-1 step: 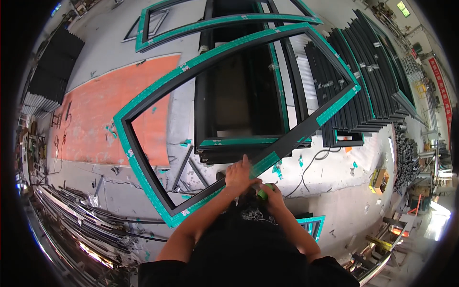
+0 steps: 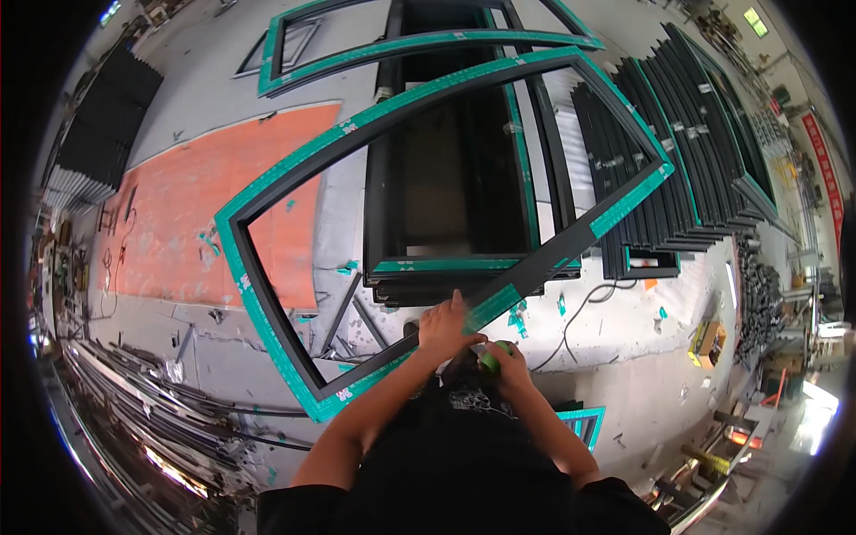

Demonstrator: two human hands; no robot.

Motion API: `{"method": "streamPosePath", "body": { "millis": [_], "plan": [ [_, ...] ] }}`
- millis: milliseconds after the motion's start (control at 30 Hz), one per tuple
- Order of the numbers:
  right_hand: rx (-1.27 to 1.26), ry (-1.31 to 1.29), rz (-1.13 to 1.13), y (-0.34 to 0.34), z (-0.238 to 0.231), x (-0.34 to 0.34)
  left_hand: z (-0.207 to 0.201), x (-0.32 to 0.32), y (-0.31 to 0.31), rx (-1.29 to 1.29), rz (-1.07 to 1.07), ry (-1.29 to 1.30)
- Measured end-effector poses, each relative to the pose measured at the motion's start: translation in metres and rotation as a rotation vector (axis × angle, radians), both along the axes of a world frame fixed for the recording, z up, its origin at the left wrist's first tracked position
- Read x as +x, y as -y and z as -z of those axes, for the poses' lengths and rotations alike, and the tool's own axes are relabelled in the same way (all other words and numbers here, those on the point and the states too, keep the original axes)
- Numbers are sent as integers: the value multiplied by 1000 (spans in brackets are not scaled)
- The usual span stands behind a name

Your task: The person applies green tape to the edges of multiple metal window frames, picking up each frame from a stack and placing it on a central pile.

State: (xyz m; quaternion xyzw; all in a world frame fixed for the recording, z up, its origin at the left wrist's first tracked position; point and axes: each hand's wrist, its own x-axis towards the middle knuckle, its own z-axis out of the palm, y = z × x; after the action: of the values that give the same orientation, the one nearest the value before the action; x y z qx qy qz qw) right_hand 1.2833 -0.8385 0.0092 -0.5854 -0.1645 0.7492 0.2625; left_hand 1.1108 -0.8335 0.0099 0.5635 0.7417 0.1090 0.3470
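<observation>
A large black window frame with green film along its bars slants across the stack in front of me. My left hand lies over its near bar, fingers across the top and one stretched forward, the thumb reaching toward my right hand. Just right of it, close to my body, my right hand is closed round a small green object next to the bar; its exact kind is too small to make out. Beneath the frame lies a stack of dark frames.
Another green-filmed frame lies beyond. Many dark frames lean in a row at the right. An orange sheet covers floor at the left. A black cable curves over the floor. Long metal profiles lie at the lower left.
</observation>
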Motion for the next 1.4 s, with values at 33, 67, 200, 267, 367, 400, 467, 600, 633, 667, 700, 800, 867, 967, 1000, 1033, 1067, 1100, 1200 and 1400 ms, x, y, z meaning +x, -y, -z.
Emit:
{"method": "streamPosePath", "body": {
  "millis": [33, 67, 200, 267, 367, 400, 467, 600, 633, 667, 700, 800, 867, 967, 1000, 1033, 1067, 1100, 1200, 1400],
  "plan": [
    [11, 0, -30, -4, 1, 3, 0, 0, 0, -31, 10, -24],
    [30, -55, -63, -8, 2, 6, -1, 1, 1, -46, -8, -35],
    [66, 24, -216, -14, 13, 13, -5, 19, 6, -19, -82, -187],
    [119, 156, -284, -13, 18, 14, -4, 32, 7, -3, -124, -239],
    [218, 183, -346, -7, 10, 12, 1, 48, 10, 224, -266, -347],
    [259, 204, -362, -6, 0, 13, 4, 53, 11, 185, -276, -361],
    [464, 89, -509, -5, -30, 12, 12, 61, 13, 295, -314, -459],
    [1092, -321, -960, 19, -109, 23, 29, 69, 14, 358, -293, -629],
    [1123, -371, -936, 17, -120, 29, 33, 68, 19, 411, -278, -610],
    [1156, -429, -935, 13, -126, 34, 37, 69, 25, 317, -284, -599],
    [1069, -384, -936, 7, -127, 37, 42, 68, 25, 424, -176, -762],
    [438, -197, -720, -8, -113, 48, 58, 81, 48, 521, 226, -936],
    [492, -49, -523, -21, -100, 61, 66, 98, 69, 450, 279, -873],
    [356, -52, -404, -33, -91, 78, 64, 117, 106, 312, 202, -490],
    [353, -85, -416, -34, -90, 81, 59, 119, 116, 283, 160, -429],
    [268, -121, -408, -34, -88, 80, 53, 116, 124, 149, 91, -288],
    [225, -171, -381, -34, -88, 79, 43, 115, 132, 29, 51, -153],
    [131, -224, -369, -31, -88, 75, 33, 106, 135, -34, -60, -35],
    [27, -259, -430, -13, -85, 49, -8, 79, 149, 162, -339, 87],
    [-155, -428, -666, 31, -89, -39, -87, 8, 186, 432, -633, 382]
  ]
}}
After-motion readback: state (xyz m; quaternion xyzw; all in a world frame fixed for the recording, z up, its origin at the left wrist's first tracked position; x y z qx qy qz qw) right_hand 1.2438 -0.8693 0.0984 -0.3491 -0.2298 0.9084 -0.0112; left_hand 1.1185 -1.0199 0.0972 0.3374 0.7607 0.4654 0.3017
